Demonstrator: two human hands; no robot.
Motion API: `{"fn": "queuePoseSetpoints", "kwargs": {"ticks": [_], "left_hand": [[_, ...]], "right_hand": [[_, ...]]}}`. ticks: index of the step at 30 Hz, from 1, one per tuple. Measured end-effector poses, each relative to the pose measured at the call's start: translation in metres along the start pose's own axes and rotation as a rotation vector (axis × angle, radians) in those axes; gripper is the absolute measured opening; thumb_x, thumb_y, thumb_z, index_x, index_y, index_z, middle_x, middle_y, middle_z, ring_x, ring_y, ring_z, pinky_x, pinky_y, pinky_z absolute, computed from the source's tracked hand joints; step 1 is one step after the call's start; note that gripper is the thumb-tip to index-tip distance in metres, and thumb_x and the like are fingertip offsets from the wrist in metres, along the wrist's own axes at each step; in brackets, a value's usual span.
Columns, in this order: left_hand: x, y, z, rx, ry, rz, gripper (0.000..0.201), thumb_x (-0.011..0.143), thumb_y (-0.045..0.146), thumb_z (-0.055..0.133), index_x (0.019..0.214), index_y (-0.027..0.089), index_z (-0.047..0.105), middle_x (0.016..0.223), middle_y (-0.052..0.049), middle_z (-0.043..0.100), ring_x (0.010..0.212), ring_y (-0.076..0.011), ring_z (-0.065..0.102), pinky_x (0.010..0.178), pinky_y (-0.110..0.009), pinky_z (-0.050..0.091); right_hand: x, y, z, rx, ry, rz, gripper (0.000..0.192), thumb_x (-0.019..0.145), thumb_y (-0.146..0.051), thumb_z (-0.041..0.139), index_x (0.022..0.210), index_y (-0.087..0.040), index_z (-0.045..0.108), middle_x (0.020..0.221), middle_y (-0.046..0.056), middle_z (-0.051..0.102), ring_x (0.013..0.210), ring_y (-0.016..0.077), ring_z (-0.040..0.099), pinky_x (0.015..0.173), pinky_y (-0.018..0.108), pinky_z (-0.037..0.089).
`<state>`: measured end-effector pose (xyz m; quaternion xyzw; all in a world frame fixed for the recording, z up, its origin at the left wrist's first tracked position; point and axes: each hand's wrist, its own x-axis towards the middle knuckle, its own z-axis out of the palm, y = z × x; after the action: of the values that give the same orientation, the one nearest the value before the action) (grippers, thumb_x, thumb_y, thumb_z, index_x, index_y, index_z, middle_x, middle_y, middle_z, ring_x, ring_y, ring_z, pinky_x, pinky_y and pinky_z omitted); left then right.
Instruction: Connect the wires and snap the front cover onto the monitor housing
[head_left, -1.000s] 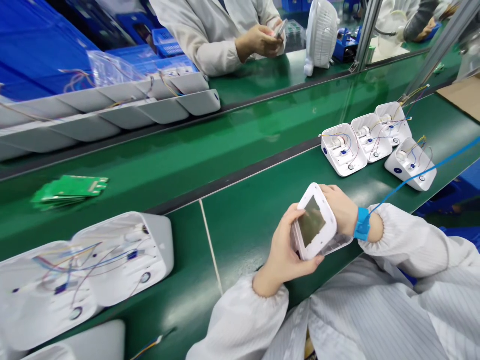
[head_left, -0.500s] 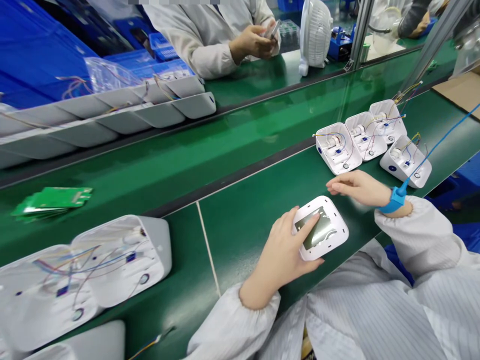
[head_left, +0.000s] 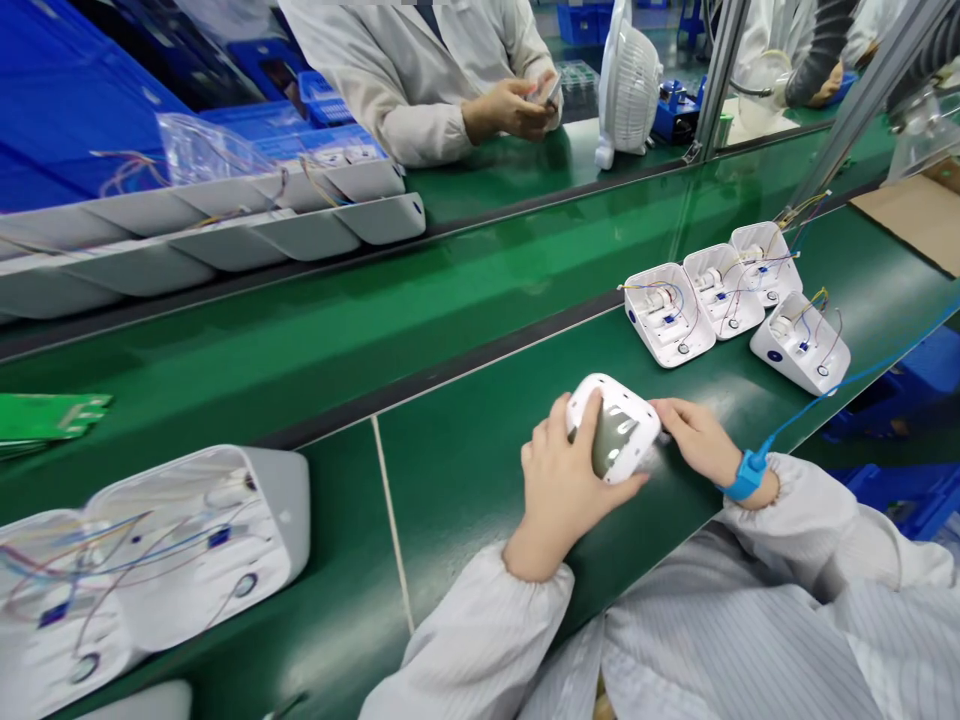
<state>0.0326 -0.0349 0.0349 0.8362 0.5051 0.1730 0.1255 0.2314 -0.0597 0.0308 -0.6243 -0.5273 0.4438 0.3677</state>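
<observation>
A white device housing with a dark screen window (head_left: 617,428) rests on the green bench mat (head_left: 480,470) near its front edge. My left hand (head_left: 561,482) grips the housing's left side, fingers over its face. On the right edge of the housing, my right hand (head_left: 694,436) presses with its fingertips. A blue wrist strap (head_left: 745,474) with a blue cord sits on my right wrist.
Several open white housings with coloured wires (head_left: 670,313) stand to the right. Larger open housings (head_left: 187,540) lie at the near left. Green circuit boards (head_left: 45,415) lie on the conveyor belt. Across it a person's hands (head_left: 514,105) hold a small part beside a white fan (head_left: 626,75).
I lowered the housing from in front of me onto the mat. My right hand let go, lifted away, then came back to its right edge. My view shifted slightly.
</observation>
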Motion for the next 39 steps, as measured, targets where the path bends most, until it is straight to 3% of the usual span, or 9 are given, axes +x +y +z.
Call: {"fn": "queuePoseSetpoints", "kwargs": {"ticks": [4, 10, 13, 15, 19, 28, 31, 35, 39], "left_hand": [[-0.005, 0.010, 0.003, 0.117, 0.088, -0.208, 0.102, 0.072, 0.069, 0.066, 0.153, 0.016, 0.031, 0.145, -0.027, 0.039, 0.114, -0.0456, 0.052, 0.086, -0.058, 0.045], [-0.033, -0.004, 0.002, 0.077, 0.056, -0.218, 0.106, 0.077, 0.073, 0.059, 0.154, 0.008, 0.023, 0.154, -0.035, 0.022, 0.126, -0.0502, 0.047, 0.090, -0.061, 0.047], [-0.005, -0.032, -0.009, -0.170, 0.078, -0.221, 0.094, 0.090, 0.066, 0.042, 0.156, 0.007, 0.009, 0.157, -0.030, 0.026, 0.140, -0.0414, 0.037, 0.102, -0.055, 0.044], [0.024, -0.046, -0.018, -0.331, 0.068, -0.287, 0.088, 0.092, 0.061, 0.037, 0.157, 0.010, 0.006, 0.152, -0.025, 0.040, 0.133, -0.0356, 0.049, 0.102, -0.051, 0.045], [0.062, -0.049, -0.032, -0.417, 0.022, -0.454, 0.074, 0.092, 0.056, 0.039, 0.156, 0.025, 0.020, 0.122, -0.011, 0.069, 0.107, -0.0309, 0.066, 0.091, -0.048, 0.051], [0.055, -0.037, -0.036, -0.366, 0.041, -0.555, 0.062, 0.091, 0.055, 0.039, 0.141, 0.019, 0.043, 0.109, -0.012, 0.074, 0.096, -0.0337, 0.068, 0.081, -0.044, 0.052], [0.054, -0.029, -0.035, -0.362, 0.083, -0.581, 0.065, 0.090, 0.057, 0.040, 0.141, 0.018, 0.044, 0.112, -0.014, 0.071, 0.097, -0.0355, 0.067, 0.081, -0.045, 0.051], [0.054, -0.026, -0.032, -0.375, 0.106, -0.601, 0.067, 0.087, 0.059, 0.043, 0.140, 0.017, 0.044, 0.112, -0.015, 0.070, 0.093, -0.0354, 0.067, 0.077, -0.044, 0.051], [0.053, -0.029, -0.030, -0.376, 0.103, -0.568, 0.067, 0.086, 0.060, 0.044, 0.139, 0.018, 0.046, 0.106, -0.014, 0.071, 0.091, -0.0343, 0.067, 0.076, -0.042, 0.051]], "right_hand": [[-0.005, 0.001, 0.024, 0.002, 0.038, -0.129, 0.064, 0.086, -0.046, 0.063, 0.142, -0.016, 0.049, 0.139, 0.011, 0.058, 0.123, 0.0271, 0.057, 0.105, 0.043, 0.045], [0.028, -0.010, 0.016, 0.005, -0.299, -0.180, 0.067, 0.081, -0.037, 0.070, 0.143, -0.021, 0.049, 0.132, 0.007, 0.064, 0.121, 0.0274, 0.059, 0.101, 0.044, 0.049], [0.038, -0.013, 0.014, -0.020, -0.350, -0.150, 0.069, 0.080, -0.035, 0.072, 0.143, -0.022, 0.049, 0.133, 0.008, 0.062, 0.121, 0.0279, 0.058, 0.097, 0.045, 0.051], [0.040, -0.014, 0.016, -0.006, -0.359, -0.122, 0.072, 0.079, -0.035, 0.074, 0.144, -0.021, 0.047, 0.135, 0.009, 0.061, 0.121, 0.0271, 0.058, 0.095, 0.042, 0.053], [0.040, -0.018, 0.018, -0.006, -0.379, -0.144, 0.070, 0.079, -0.037, 0.075, 0.142, -0.020, 0.049, 0.132, 0.009, 0.062, 0.118, 0.0253, 0.060, 0.096, 0.037, 0.051], [0.052, -0.016, 0.021, 0.107, -0.394, -0.118, 0.072, 0.079, -0.027, 0.077, 0.144, -0.021, 0.047, 0.135, 0.007, 0.061, 0.124, 0.0230, 0.057, 0.105, 0.036, 0.044], [0.059, -0.020, 0.040, 0.226, -0.219, -0.041, 0.059, 0.087, -0.029, 0.069, 0.142, -0.021, 0.049, 0.133, 0.007, 0.062, 0.120, 0.0201, 0.059, 0.100, 0.034, 0.047], [0.066, -0.032, 0.063, -0.030, 0.146, 0.005, 0.035, 0.088, -0.049, 0.066, 0.103, -0.018, 0.069, 0.103, 0.007, 0.072, 0.096, 0.0218, 0.066, 0.085, 0.034, 0.050], [0.070, -0.031, 0.069, -0.094, 0.205, -0.023, 0.039, 0.081, -0.056, 0.071, 0.091, -0.019, 0.068, 0.090, 0.003, 0.070, 0.084, 0.0179, 0.065, 0.074, 0.028, 0.047]]}}
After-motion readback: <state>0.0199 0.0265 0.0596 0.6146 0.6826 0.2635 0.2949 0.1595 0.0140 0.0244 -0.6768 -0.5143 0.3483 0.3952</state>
